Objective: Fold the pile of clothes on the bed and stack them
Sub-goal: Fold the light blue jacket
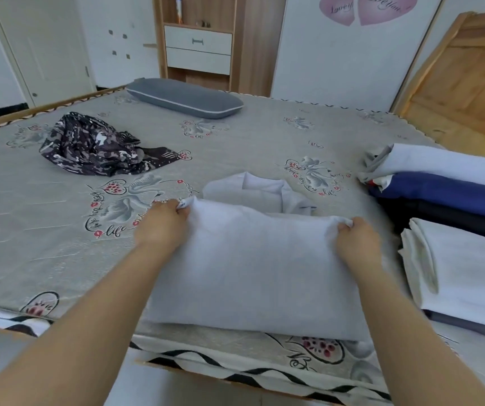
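Left hand (pixel 163 224) and right hand (pixel 356 243) each pinch a far corner of the pale grey folded cotton garment (pixel 253 268) lying on the patterned grey mattress (pixel 45 230), near its front edge.

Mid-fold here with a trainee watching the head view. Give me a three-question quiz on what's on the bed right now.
1. True or false: both hands pinch the far corners of the pale grey garment.
2. Which item is not yet folded? A) white cloth B) dark patterned garment C) navy piece
3. On which side of the bed do the folded stacks lie?

Key:
1. True: left hand and right hand each grip a corner.
2. B.
3. The right.
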